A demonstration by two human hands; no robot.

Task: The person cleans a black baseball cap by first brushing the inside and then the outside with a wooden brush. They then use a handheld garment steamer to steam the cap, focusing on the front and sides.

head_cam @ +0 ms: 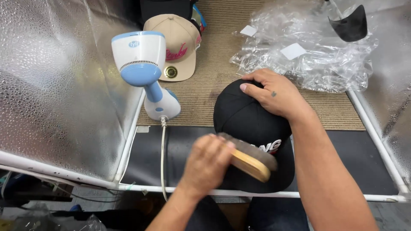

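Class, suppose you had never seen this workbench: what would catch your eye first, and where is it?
At centre, a black cap is steadied by the right hand while the left hand presses a wooden brush against its front. To the left stands a white and blue handheld steamer, with a tan cap behind it.

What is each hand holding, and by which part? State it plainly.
Left hand grips a wooden-backed brush by one end of its wooden back. Right hand holds the black cap by the top of its crown.
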